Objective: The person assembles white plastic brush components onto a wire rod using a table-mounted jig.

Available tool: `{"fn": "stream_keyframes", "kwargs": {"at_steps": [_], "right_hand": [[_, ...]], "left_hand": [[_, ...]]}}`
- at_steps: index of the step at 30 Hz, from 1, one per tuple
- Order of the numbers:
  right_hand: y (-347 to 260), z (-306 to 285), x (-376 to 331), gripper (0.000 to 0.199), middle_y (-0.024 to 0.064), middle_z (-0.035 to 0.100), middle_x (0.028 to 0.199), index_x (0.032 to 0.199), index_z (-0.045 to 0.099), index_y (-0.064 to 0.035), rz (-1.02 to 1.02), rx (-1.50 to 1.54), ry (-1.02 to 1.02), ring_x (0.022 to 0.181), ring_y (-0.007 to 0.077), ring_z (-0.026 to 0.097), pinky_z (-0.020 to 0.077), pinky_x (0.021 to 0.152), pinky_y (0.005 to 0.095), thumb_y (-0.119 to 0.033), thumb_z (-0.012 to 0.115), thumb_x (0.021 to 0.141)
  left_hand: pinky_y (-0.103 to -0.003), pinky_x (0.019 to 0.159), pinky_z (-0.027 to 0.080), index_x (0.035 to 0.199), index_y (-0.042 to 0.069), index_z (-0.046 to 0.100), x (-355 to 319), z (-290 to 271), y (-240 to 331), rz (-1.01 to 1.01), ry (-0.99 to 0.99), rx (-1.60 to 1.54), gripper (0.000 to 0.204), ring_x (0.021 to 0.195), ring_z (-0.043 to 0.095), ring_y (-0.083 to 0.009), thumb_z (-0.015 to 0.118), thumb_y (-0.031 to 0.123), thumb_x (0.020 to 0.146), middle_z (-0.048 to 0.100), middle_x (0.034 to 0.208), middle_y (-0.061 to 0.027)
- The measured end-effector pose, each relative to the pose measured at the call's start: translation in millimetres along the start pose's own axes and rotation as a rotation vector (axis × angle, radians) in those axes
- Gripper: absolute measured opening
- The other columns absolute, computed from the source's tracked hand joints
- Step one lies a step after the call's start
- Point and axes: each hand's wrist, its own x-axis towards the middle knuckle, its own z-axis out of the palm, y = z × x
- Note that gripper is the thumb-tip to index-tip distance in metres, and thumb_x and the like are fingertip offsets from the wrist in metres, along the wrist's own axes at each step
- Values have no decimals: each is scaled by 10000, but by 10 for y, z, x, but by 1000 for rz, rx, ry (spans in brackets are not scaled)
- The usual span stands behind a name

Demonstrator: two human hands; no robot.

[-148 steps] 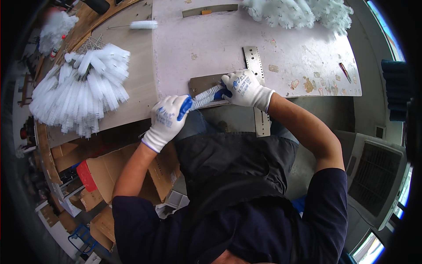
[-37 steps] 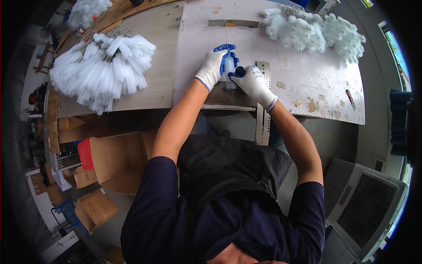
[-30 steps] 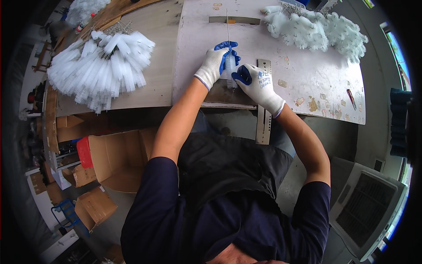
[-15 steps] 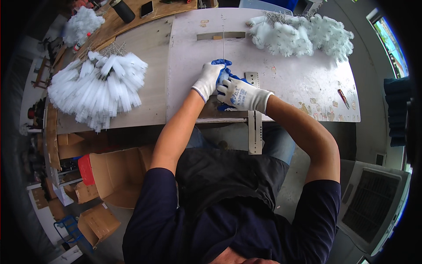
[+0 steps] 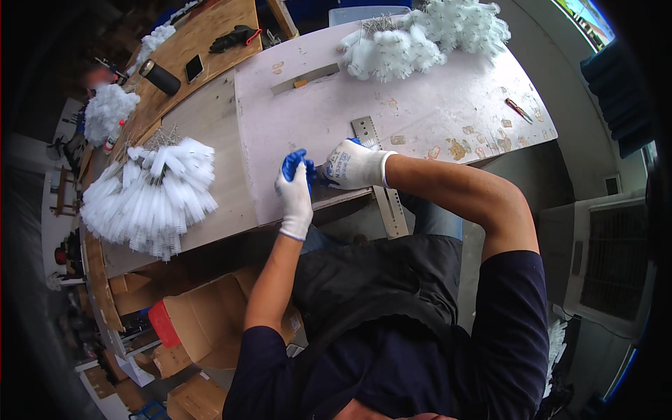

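My left hand [image 5: 295,189], in a white glove with blue fingertips, is raised just over the table's near edge. Its fingers point up and slightly curl, with nothing visible in them. Close to its right, my right hand [image 5: 357,165] in a matching glove is low at the edge, with fingers curled under. Whatever it grips is hidden by the glove. Beside and partly under the right wrist is a perforated metal strip [image 5: 393,213], jutting over the edge. Left of my hands lies a fanned bundle of white bristle brushes [image 5: 157,196] with thin wire stems.
Fluffy white brushes [image 5: 399,52] are heaped at the table's far side. A red-handled cutting tool [image 5: 519,110] lies on the right of the pale tabletop [image 5: 294,119]. At the far left are a black tumbler [image 5: 159,77] and a phone [image 5: 194,68]. A cardboard box [image 5: 210,311] is below, left.
My hands were together, with a thin wire standing out beyond them; now they are apart and the wire is out of sight. The left has drawn back. The whole view has shifted and turned.
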Motion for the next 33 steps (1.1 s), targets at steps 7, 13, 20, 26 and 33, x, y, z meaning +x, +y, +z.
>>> {"fn": "stream_keyframes", "kwargs": {"at_steps": [7, 13, 20, 26, 33], "right_hand": [[-402, -149, -161, 316, 162, 718, 873, 929, 732, -39, 400, 139, -70, 810, 299, 716, 560, 675, 410, -267, 515, 940], [-620, -145, 28, 343, 211, 707, 960, 964, 723, -12, 677, 357, 23, 900, 350, 696, 543, 803, 428, -268, 496, 935], [-548, -54, 6, 474, 227, 697, 971, 953, 711, 1, 781, 610, 26, 914, 367, 681, 521, 831, 440, -424, 502, 938], [-130, -25, -262, 451, 167, 690, 970, 1077, 639, -30, 319, 427, -33, 950, 323, 668, 507, 849, 409, -426, 638, 861], [-153, 58, -48, 345, 152, 680, 908, 1000, 621, -42, 237, 124, -90, 887, 316, 676, 521, 802, 412, -360, 621, 864]], "left_hand": [[-305, 577, 562, 1058, 17, 656, -1008, 25, -193, -379, -185, -167, 185, 668, 669, -170, 570, 148, 958, 693, 876, -78], [-420, 800, 574, 1220, -1, 560, -1066, 349, -806, -384, -501, -706, 377, 926, 685, -286, 451, 301, 1022, 670, 1067, -138], [-212, 398, 282, 797, 70, 595, -882, -456, -255, -661, -296, -346, 275, 445, 425, -71, 597, 291, 959, 444, 571, 43], [-204, 465, 336, 797, 37, 641, -445, -800, 147, -452, -550, 189, 259, 500, 441, -39, 563, 210, 974, 539, 620, 29], [-350, 707, 497, 928, 20, 667, -198, -972, 310, 165, -685, 874, 125, 720, 623, -216, 638, 137, 894, 657, 776, -56]]}}
